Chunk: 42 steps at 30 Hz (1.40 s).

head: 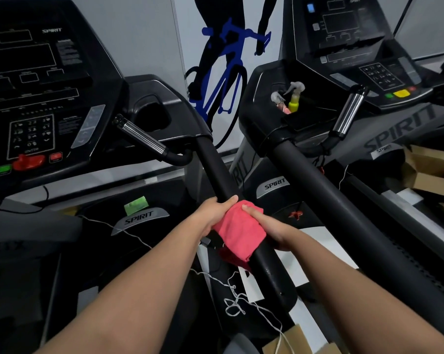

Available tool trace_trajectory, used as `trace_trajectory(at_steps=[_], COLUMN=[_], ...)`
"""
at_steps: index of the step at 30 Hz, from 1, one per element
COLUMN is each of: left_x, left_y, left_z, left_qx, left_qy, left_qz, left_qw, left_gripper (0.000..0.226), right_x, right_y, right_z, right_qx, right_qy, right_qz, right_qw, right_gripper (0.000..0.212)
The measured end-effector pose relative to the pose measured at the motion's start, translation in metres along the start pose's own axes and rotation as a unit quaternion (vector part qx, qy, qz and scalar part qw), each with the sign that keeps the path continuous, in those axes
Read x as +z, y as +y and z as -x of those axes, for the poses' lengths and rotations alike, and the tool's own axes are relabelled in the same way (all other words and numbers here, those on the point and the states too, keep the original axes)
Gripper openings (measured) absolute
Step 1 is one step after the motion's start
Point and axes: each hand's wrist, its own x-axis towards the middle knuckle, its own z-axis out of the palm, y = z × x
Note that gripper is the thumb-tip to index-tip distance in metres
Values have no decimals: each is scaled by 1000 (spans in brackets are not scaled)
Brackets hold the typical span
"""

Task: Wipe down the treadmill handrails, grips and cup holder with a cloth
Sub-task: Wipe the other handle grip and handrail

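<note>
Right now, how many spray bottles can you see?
2. The yellow spray bottle and the pink spray bottle stand side by side in the cup holder of the right-hand treadmill. More could be hidden deeper inside the holder.

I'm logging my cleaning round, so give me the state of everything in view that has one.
cloth, wrapped over the handrail, held by both hands.
left hand, grips cloth and handrail.
right hand, grips the cloth on the handrail.
yellow spray bottle, upright in the cup holder.
left screen, dark.
</note>
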Motion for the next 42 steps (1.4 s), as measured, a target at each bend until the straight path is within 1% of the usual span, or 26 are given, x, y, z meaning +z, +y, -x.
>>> trace_trajectory(at_steps=[2,3,5,6,7,9,11,12,14,17,19,21,23,24,25,27,31,32,33,34,36,37,38,39,40,42], left_x=[1,2,4,5,6,7,6,5,3,-2,-2,0,2,2,2,3,4,5,6,7,8,9,11,14,18,23], left_y=[-2,-3,-3,-3,-3,1,5,6,8,4,4,6,6,5,5,4,6,6,7,7,6,6,4,2,0,-5], left_z=[-2,-3,-3,-3,-4,1,2,4,7,3,4,6,8,7,7,8,10,10,11,12,12,13,15,18,20,24], left_qx=[-1,0,-5,-8,-6,-7,-12,-17,-24,-37,-39,-46,-48,-45,-42,-37,-30,-29,-29,-30,-32,-33,-43,-62,-83,-107], left_qy=[-5,-8,-14,-20,-27,-34,-34,-37,-47,-61,-69,-68,-69,-71,-70,-66,-64,-62,-57,-52,-43,-42,-45,-50,-57,-71], left_qz=[18,30,49,55,55,29,8,2,6,35,70,83,88,91,94,91,91,92,97,107,113,110,108,112,124,157], left_qw=[1000,1000,999,998,998,999,999,999,999,997,994,993,993,992,992,993,993,993,993,992,992,993,992,990,987,979], left_gripper=[66,60,52,47,40,30,37,41,40,39,32,28,21,19,18,16,22,20,16,15,15,24,35,42,44,46], right_x=[3,6,18,25,32,47,58,62,65,72,76,75,66,62,56,45,30,27,24,20,16,16,18,22,29,47], right_y=[-7,-10,-17,-18,-18,-20,-22,-23,-21,-9,2,11,19,21,22,20,5,0,-3,-5,-8,-10,-13,-18,-22,-25], right_z=[1,-1,-1,-1,-2,-1,0,2,-1,0,8,20,34,40,46,50,30,24,21,18,17,17,15,12,8,2], right_qx=[0,-15,-79,-103,-112,-91,-79,-78,-87,-105,-119,-137,-168,-187,-198,-192,-144,-130,-121,-119,-109,-92,-75,-56,-32,1], right_qy=[31,58,118,151,186,256,298,306,319,337,330,304,253,225,197,159,155,150,132,107,63,62,79,115,163,259], right_qz=[33,42,75,119,176,293,376,401,446,542,607,647,655,642,613,524,363,301,231,171,109,114,143,192,245,332], right_qw=[999,997,987,976,960,917,874,860,832,763,713,686,692,708,740,814,907,933,956,972,986,987,984,973,955,907], right_gripper=[61,56,46,50,59,75,83,85,90,102,104,101,95,94,93,96,106,104,97,81,42,33,33,41,52,71])
